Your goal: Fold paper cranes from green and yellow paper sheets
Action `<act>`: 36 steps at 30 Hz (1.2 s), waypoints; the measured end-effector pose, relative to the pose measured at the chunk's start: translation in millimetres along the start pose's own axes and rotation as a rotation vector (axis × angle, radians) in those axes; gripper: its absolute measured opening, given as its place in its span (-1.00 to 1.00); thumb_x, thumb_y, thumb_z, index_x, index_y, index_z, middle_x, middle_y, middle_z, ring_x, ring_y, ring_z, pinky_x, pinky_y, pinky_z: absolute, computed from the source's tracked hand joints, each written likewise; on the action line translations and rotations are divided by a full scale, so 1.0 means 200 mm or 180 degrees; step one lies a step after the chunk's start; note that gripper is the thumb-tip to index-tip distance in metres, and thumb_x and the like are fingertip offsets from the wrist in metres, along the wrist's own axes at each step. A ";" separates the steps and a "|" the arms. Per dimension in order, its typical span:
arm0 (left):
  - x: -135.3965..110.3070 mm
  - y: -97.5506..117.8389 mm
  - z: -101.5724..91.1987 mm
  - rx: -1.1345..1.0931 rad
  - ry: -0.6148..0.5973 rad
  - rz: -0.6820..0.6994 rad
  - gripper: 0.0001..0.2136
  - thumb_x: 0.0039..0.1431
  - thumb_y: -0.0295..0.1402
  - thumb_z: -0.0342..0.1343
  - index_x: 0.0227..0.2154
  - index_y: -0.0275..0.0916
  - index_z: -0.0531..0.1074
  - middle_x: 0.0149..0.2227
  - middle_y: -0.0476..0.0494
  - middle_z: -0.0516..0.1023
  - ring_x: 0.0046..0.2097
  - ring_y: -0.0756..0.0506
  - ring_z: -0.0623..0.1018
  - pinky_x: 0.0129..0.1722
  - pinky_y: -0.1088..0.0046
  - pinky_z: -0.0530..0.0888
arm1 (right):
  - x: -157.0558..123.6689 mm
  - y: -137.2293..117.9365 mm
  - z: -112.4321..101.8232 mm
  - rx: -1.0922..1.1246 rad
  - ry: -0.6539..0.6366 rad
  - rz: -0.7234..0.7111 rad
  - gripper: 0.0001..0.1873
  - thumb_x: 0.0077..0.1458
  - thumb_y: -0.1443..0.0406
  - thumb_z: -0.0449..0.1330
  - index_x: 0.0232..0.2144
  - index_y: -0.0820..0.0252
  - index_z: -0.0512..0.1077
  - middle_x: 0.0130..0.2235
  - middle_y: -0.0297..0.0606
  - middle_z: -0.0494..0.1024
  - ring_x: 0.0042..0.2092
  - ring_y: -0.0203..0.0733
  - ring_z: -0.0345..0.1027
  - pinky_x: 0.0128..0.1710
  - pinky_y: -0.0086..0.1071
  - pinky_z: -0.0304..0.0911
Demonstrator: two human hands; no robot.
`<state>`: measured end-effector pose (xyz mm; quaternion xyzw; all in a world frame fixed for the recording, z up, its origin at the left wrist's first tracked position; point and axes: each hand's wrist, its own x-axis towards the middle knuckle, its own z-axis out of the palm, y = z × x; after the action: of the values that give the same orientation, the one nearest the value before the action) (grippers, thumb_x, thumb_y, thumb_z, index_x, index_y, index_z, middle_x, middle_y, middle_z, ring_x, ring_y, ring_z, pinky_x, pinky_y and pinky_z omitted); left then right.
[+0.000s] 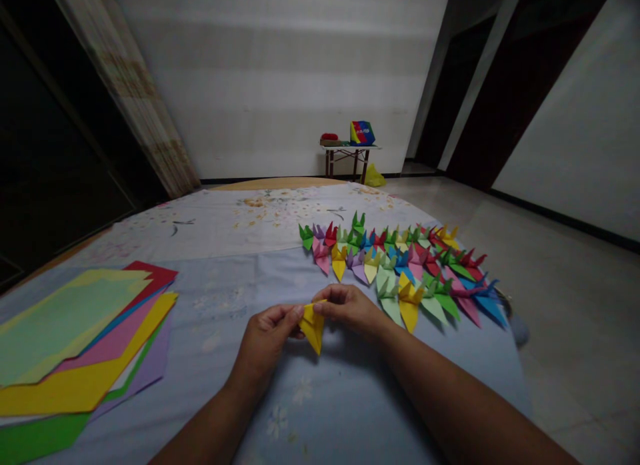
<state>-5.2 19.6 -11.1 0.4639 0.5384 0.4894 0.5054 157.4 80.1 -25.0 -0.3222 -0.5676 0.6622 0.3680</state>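
Both hands meet over a pale blue floral cloth [310, 412]. A partly folded yellow paper piece [313, 326] hangs point-down between them. My left hand [265, 338] pinches its left upper edge with thumb and fingers closed. My right hand [347, 306] pinches its top right edge, fingers curled. Just beyond my right hand lie several finished paper cranes [400, 265] in many colours, set in rows.
A fanned stack of coloured paper sheets [75, 345] lies at the left on the cloth. A small table [347, 152] with a colourful bag stands by the far wall. Tiled floor [565, 305] runs along the right, and a curtain [135, 98] hangs at the left.
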 end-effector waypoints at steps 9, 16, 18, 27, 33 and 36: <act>0.00 -0.03 0.01 -0.0349 -0.0306 -0.0113 -0.74 0.02 -0.18 0.15 -0.43 -0.32 0.54 -0.47 -0.13 0.57 -0.43 -0.04 0.50 -0.37 0.47 0.43 | -0.01 0.00 0.01 -0.0018 0.0068 -0.0129 -0.60 -0.28 0.07 0.36 -0.55 0.30 0.41 -0.55 -0.34 0.45 -0.52 -0.37 0.26 -0.50 -0.47 0.14; 0.01 -0.02 0.02 -0.0210 -0.0051 -0.0024 -0.78 -0.07 -0.22 0.24 -0.46 -0.31 0.52 -0.51 -0.06 0.54 -0.43 -0.01 0.47 -0.39 0.54 0.39 | 0.00 0.02 0.02 -0.0229 0.0149 -0.0146 -0.60 -0.27 0.07 0.35 -0.54 0.32 0.44 -0.56 -0.33 0.45 -0.53 -0.39 0.23 -0.50 -0.47 0.11; 0.01 -0.02 0.01 -0.0194 0.0014 0.0004 -0.79 -0.09 -0.23 0.25 -0.49 -0.31 0.51 -0.53 -0.05 0.53 -0.46 0.01 0.46 -0.42 0.57 0.37 | 0.00 0.02 0.00 -0.0262 0.0030 -0.0052 -0.59 -0.23 0.05 0.33 -0.51 0.33 0.47 -0.57 -0.33 0.44 -0.55 -0.40 0.21 -0.52 -0.48 0.08; 0.03 -0.03 -0.02 -0.0626 -0.0366 -0.0264 -0.77 -0.05 -0.22 0.22 -0.44 -0.33 0.53 -0.45 -0.14 0.59 -0.41 -0.05 0.52 -0.33 0.46 0.43 | 0.00 -0.01 -0.04 -0.0415 -0.0121 -0.0022 -0.57 -0.18 0.00 0.29 -0.51 0.32 0.48 -0.60 -0.33 0.42 -0.56 -0.40 0.21 -0.54 -0.49 0.06; 0.02 0.00 -0.01 -0.0759 -0.0553 -0.0330 -0.70 -0.03 -0.19 0.20 -0.35 -0.36 0.54 -0.37 -0.22 0.60 -0.37 -0.09 0.55 -0.28 0.40 0.44 | 0.00 0.00 -0.04 -0.0436 -0.0162 -0.0070 -0.57 -0.13 0.01 0.26 -0.48 0.33 0.49 -0.59 -0.31 0.43 -0.54 -0.38 0.23 -0.51 -0.47 0.10; 0.03 -0.01 -0.02 -0.0763 -0.0367 -0.0445 -0.70 -0.05 -0.18 0.22 -0.36 -0.35 0.53 -0.38 -0.21 0.60 -0.36 -0.10 0.55 -0.29 0.42 0.44 | 0.01 0.01 -0.04 -0.0309 -0.0095 -0.0150 -0.59 -0.16 0.06 0.30 -0.35 0.28 0.50 -0.43 -0.27 0.49 -0.46 -0.36 0.28 -0.42 -0.43 0.18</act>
<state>-9.5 25.0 -13.3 0.3890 0.4772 0.4863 0.6201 163.2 85.4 -28.6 -0.3163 -0.6120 0.6298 0.3589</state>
